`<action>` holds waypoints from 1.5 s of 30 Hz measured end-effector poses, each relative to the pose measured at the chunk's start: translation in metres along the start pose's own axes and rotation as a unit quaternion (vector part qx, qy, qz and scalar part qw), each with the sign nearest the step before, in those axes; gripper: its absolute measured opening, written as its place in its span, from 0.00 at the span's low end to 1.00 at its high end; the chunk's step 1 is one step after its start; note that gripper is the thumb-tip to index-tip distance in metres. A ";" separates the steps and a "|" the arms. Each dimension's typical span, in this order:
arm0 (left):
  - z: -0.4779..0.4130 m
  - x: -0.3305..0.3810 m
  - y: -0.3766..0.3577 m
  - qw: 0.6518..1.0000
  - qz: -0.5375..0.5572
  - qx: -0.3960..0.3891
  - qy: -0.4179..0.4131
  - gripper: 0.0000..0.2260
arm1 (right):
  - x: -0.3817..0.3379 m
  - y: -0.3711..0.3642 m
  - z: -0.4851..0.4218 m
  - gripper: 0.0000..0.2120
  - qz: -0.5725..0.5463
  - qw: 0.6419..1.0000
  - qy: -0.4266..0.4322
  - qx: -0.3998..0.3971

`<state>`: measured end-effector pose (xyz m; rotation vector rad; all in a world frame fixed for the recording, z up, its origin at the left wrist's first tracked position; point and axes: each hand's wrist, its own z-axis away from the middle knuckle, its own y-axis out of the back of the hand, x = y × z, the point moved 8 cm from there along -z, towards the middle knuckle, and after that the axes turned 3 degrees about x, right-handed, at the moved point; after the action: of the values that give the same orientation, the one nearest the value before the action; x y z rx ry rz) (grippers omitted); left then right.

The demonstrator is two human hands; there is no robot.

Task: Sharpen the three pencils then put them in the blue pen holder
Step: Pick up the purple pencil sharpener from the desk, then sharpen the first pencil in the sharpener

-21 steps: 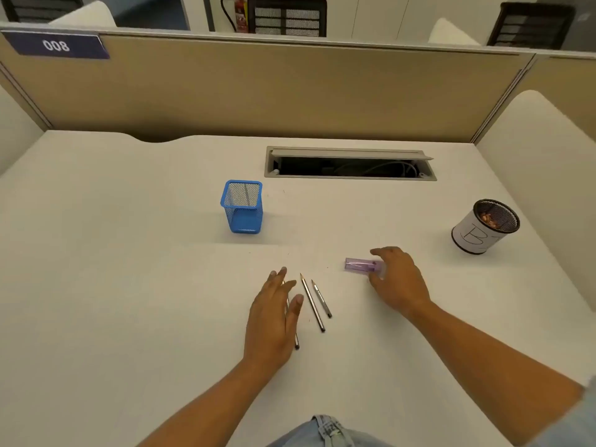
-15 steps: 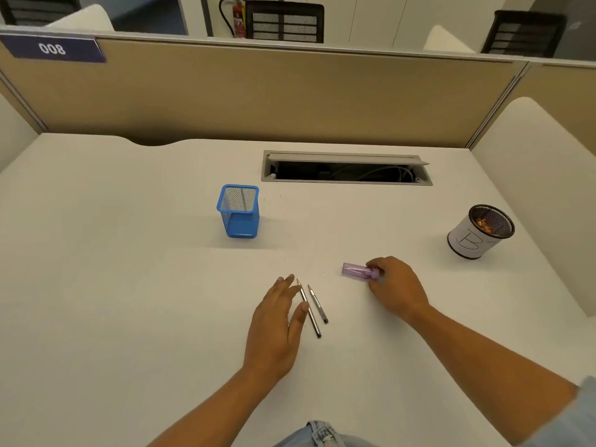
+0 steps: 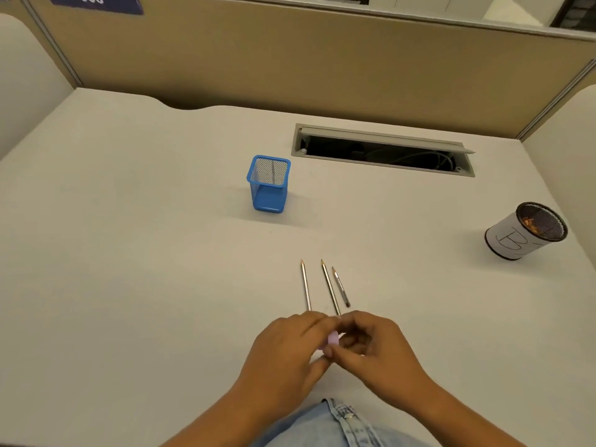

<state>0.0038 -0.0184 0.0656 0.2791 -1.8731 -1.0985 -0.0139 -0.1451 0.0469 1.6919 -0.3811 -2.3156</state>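
Just beyond the joined fingertips, toward the far edge of the desk, lie the three pencils: the left pencil, the middle pencil and the shorter right pencil. All three rest flat with their long axes running away from the person and their points aimed at the partition, nearly parallel, near one another without touching as far as the view shows. Their blunt ends face the hands, and those of the left and middle pencils run up to or under the knuckles. The left hand and the right hand meet in front of the body, fingers curled inward and pinching between them a small lilac sharpener, of which only a rounded end shows. Which hand bears most of it cannot be told. The left hand appears to be nearer the left pencil and the right hand nearer the shorter one, so the next reach is probably a short forward one with either hand. The count is three pencils, one sharpener, one blue pen holder standing upright well beyond the pencils and to their left with nothing clearly inside it, and one white-wrapped mesh cup far to the right holding what look like shavings.
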 end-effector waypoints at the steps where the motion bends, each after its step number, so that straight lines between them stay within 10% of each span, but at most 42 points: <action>1: 0.003 -0.004 0.001 1.000 0.022 0.006 0.013 0.16 | 0.001 -0.005 0.002 0.08 -0.014 1.000 -0.008 -0.006; 20: 0.021 -0.047 0.038 0.973 0.195 0.082 0.089 0.11 | -0.013 -0.026 -0.023 0.14 -0.090 0.992 -0.086 0.018; 27: 0.032 -0.064 0.052 0.961 0.234 0.089 0.116 0.10 | 0.003 -0.019 -0.087 0.06 0.241 0.963 -0.054 0.106; 35: 0.049 -0.084 0.064 0.950 0.252 0.096 0.155 0.09 | 0.008 -0.043 -0.116 0.15 0.367 0.925 -0.073 0.069; 45: 0.047 -0.080 0.085 0.928 0.298 0.134 0.178 0.12 | -0.081 -0.020 -0.056 0.10 0.182 0.973 0.104 0.099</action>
<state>0.0306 0.1039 0.0760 0.0431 -1.6124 -0.3479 0.0622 -0.1014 0.0952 1.7578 -0.8248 -1.8697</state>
